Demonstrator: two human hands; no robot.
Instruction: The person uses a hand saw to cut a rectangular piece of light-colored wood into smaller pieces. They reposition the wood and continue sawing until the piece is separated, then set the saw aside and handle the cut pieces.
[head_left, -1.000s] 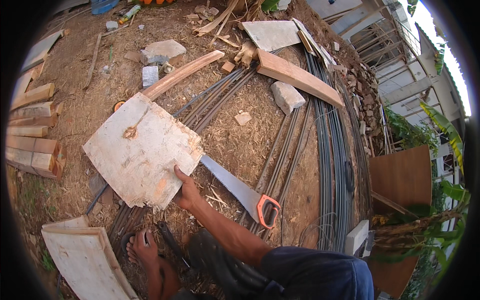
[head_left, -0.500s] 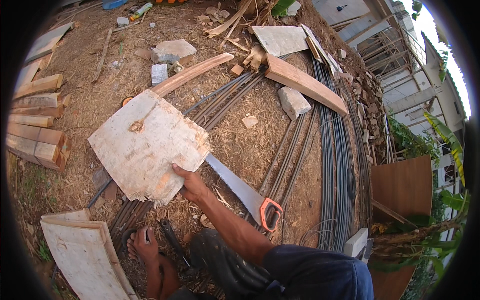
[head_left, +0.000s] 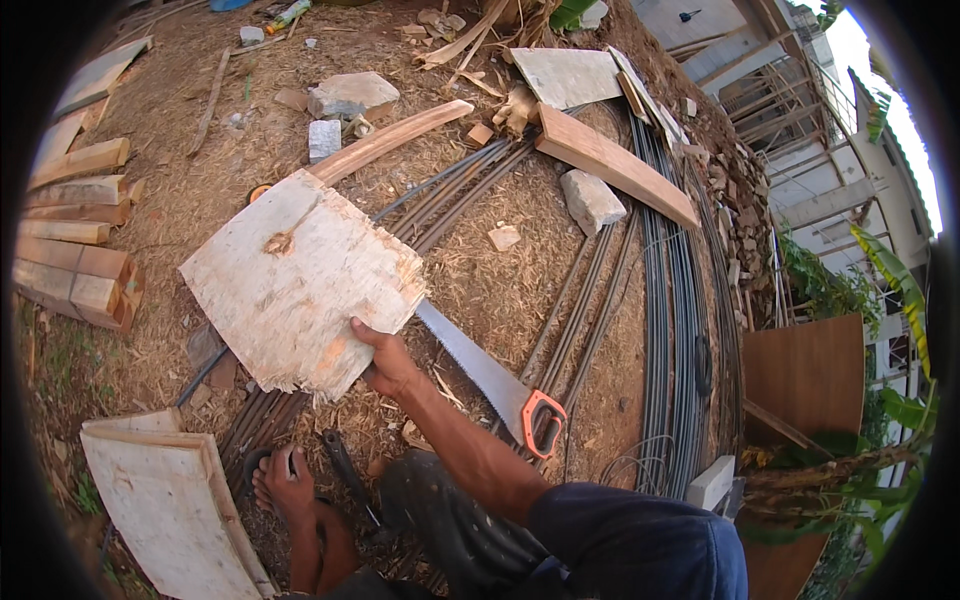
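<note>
A pale, roughly square piece of plywood (head_left: 290, 290) with a knot and splintered edges is raised over the ground left of centre. My right hand (head_left: 388, 362) grips its lower right edge, thumb on top and the other fingers hidden beneath. Partly under the board's right corner, a handsaw (head_left: 480, 365) with an orange and black handle lies on the ground. My left hand (head_left: 288, 488) is low at the left, its fingers curled beside a dark, curved thing; what they hold is hidden. Right of that hand lies a black-handled tool (head_left: 348, 475), its far end unclear.
More plywood sheets (head_left: 165, 495) lean at the lower left. Cut timber blocks (head_left: 75, 270) are stacked at the left edge. Bundles of steel rods (head_left: 665, 330) run along the right, near a stone (head_left: 590, 202) and a thick plank (head_left: 615, 165). A curved wood strip (head_left: 390, 143) lies beyond the board.
The whole view has shifted slightly. The plywood in my right hand has risen a little in the picture, and my grip on it is unchanged.
</note>
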